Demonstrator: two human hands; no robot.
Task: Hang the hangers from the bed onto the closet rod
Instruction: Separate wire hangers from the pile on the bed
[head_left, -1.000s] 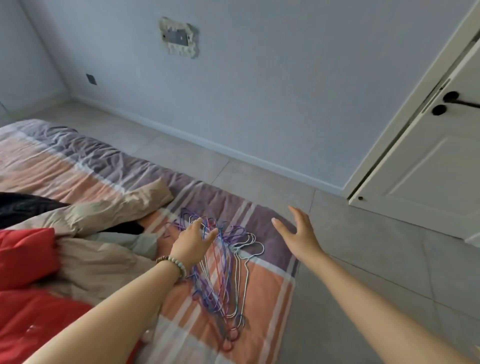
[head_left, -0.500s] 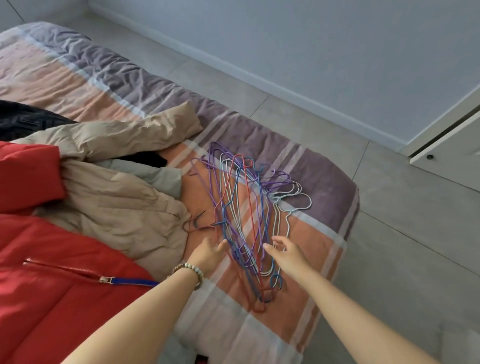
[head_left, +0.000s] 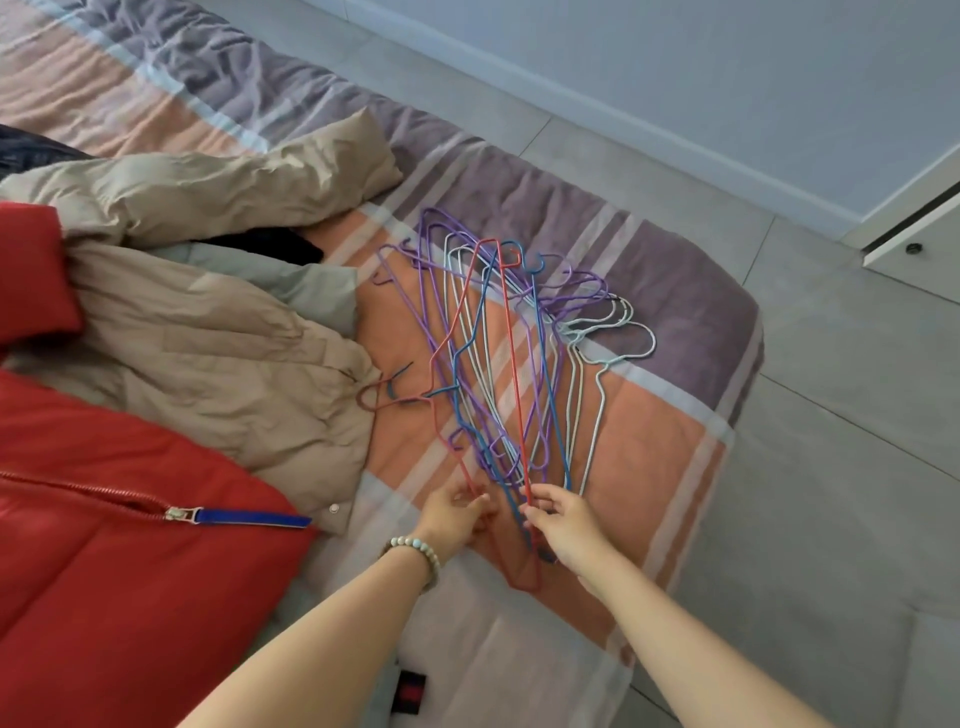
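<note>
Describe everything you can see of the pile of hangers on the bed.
The hangers are thin wire ones with a coloured coating: purple, blue, red and pale whitish. They lie flat in a loose, tangled stack on the striped bedspread near the bed's corner, hooks pointing different ways; one reddish hook reaches the beige jacket. At the near end the left hand and right hand each pinch wires, the right a red one.

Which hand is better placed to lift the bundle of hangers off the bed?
Right, probably: the right hand pinches the hangers where their near ends bunch together, while the left hand sits at the pile's edge, touching one red wire.
</note>
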